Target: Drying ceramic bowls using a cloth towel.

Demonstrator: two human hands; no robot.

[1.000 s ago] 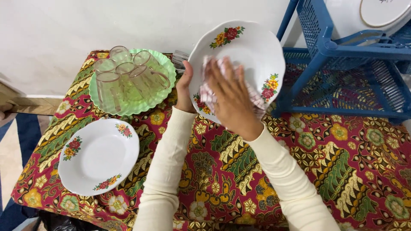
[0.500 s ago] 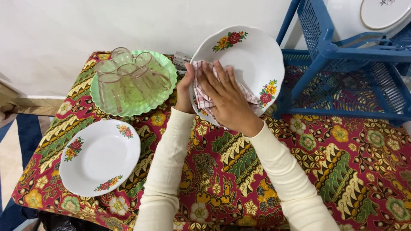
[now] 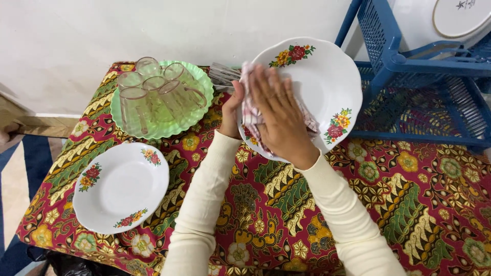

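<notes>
My right hand [image 3: 280, 116] lies flat, fingers spread, pressing a red-and-white checked cloth [image 3: 251, 118] against the face of a white scalloped plate [image 3: 327, 76] with flower sprays on its rim. My left hand [image 3: 231, 110] grips that plate at its left edge, mostly hidden behind it; I see the thumb side curled round the rim, so it is closed on the plate, which is held tilted up above the patterned tablecloth [image 3: 409, 204], not resting on it.

Just behind the plate's left edge lies a bunch of cutlery [image 3: 223, 75], and beside that a green tray [image 3: 202, 82] carries clear glass mugs [image 3: 153, 94] turned upside down. A second flowered plate [image 3: 120, 186] sits lower left. A blue plastic rack [image 3: 404, 61] stands to the right, close to the plate's rim.

I judge the risk is in the one-sided grip: a hard press could twist the plate loose, or swing it into the rack or the mugs.
</notes>
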